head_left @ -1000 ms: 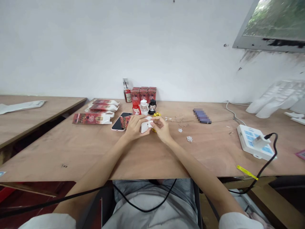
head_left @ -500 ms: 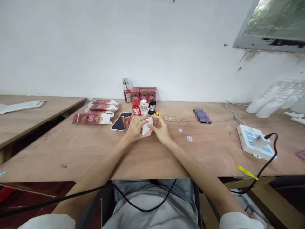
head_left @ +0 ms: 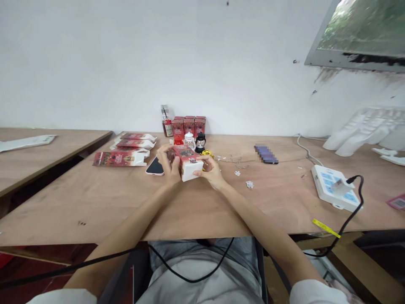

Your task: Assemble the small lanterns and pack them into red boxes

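Note:
Both my hands hold a small red and white carton (head_left: 187,162) just above the wooden table (head_left: 202,202). My left hand (head_left: 167,164) grips its left side with fingers curled over the top. My right hand (head_left: 211,171) presses against its right end, fingers closed on it. A gold object (head_left: 207,153) shows just behind my right hand. A phone (head_left: 155,166) lies flat to the left of my left hand.
Three red boxes (head_left: 189,125) stand by the wall, with small lantern figures (head_left: 195,141) in front. Flat red cartons (head_left: 126,152) lie at the left. Small white parts (head_left: 249,184) and wire bits lie right of my hands. A white power strip (head_left: 335,188) sits far right.
The carton has been lifted and turned, so its red printed side now faces up. My hands have risen slightly with it. The camera has shifted a little.

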